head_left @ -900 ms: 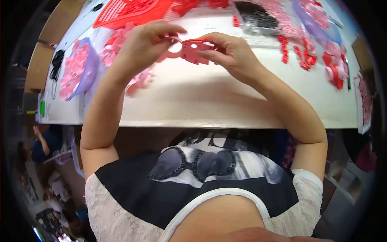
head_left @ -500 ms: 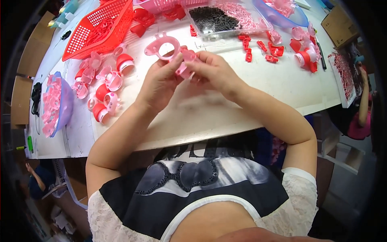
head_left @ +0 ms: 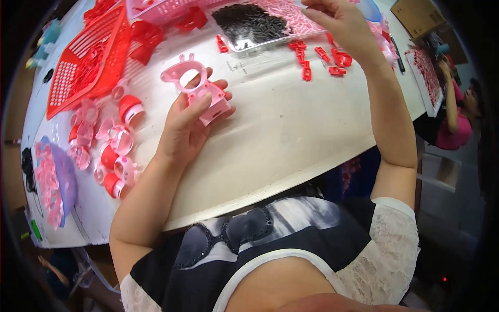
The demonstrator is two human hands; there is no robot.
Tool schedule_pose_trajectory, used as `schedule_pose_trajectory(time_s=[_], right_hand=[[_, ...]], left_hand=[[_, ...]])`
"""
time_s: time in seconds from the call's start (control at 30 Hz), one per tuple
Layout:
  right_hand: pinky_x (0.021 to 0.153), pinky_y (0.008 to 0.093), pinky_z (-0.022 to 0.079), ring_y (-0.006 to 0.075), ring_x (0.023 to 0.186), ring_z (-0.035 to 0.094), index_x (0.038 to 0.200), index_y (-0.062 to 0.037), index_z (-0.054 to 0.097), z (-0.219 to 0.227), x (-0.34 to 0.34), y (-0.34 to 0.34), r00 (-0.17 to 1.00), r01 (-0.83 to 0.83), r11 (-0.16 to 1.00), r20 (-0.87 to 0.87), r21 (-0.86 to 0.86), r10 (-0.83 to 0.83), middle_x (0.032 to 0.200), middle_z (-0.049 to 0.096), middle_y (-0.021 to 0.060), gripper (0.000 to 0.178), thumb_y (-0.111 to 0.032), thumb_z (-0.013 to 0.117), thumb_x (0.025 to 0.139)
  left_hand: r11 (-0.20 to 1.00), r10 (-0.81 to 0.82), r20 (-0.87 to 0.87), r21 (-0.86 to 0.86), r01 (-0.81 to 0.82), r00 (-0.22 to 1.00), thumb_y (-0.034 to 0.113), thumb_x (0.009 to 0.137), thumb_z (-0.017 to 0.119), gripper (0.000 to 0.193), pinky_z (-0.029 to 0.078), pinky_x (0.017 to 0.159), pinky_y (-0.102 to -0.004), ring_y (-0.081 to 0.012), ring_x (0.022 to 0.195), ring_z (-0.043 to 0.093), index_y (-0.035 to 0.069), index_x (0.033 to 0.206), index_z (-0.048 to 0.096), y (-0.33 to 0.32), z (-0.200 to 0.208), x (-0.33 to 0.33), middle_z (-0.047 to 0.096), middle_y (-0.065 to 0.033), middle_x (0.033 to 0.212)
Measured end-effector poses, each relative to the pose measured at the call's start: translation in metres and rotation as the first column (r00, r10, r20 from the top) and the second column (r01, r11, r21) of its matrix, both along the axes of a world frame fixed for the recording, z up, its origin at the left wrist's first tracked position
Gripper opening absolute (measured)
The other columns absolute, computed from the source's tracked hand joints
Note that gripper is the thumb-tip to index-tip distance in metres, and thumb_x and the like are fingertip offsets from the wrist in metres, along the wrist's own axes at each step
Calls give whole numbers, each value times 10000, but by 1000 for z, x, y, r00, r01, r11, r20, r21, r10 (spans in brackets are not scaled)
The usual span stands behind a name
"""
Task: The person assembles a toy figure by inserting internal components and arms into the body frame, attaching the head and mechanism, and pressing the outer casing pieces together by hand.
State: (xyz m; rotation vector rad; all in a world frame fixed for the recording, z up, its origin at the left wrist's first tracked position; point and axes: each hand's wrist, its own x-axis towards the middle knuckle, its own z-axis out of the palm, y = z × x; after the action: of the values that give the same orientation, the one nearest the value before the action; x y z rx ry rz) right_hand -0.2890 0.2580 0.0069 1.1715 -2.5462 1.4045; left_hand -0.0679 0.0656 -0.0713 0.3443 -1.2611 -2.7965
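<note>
My left hand [head_left: 179,130] grips a pink plastic toy part [head_left: 212,108] over the table, thumb in front and fingers behind. The part has a boxy body and, above it, an animal-head-shaped ring with two small ears. Up at the top edge, my right hand [head_left: 343,26] hovers over the right side of a clear plastic tray [head_left: 254,48]. Its thumb and a finger are apart, with nothing visible between them; the picture's edge cuts off part of the hand. Small black pieces [head_left: 244,26] fill the tray's left, and small pink pieces [head_left: 297,16] its right.
Small red parts [head_left: 306,70] lie just in front of the tray. Pink and red toy pieces [head_left: 119,140] cluster on the left, between a red basket [head_left: 115,70] and a purple bowl [head_left: 66,174] of pink parts. Another person [head_left: 452,125] sits at the far right.
My right hand has let go of the pink toy part and moved up and right to the tray. My left hand, still holding the part, appears lower and farther left as the view shifted.
</note>
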Motion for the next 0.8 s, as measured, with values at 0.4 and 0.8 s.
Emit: schedule_pose_trajectory(time_s=[0.4, 0.8], right_hand=[[707, 324, 459, 264, 761, 592, 973, -28, 611, -48, -76, -3, 834, 139, 808, -507, 572, 216, 838, 632, 127, 231, -138, 614, 770], [643, 320, 441, 238, 691, 576, 880, -32, 628, -26, -56, -3, 925, 235, 775, -380, 587, 6, 768, 613, 121, 178, -183, 601, 790]], left_hand=[[989, -143, 99, -18, 145, 985, 80, 704, 683, 752, 481, 861, -365, -183, 965, 548, 37, 1327, 263, 4, 10, 4, 488, -127, 1140], [989, -134, 101, -48, 139, 986, 117, 734, 657, 705, 468, 864, -355, -178, 978, 531, 26, 1321, 277, 7, 13, 6, 476, -124, 1151]])
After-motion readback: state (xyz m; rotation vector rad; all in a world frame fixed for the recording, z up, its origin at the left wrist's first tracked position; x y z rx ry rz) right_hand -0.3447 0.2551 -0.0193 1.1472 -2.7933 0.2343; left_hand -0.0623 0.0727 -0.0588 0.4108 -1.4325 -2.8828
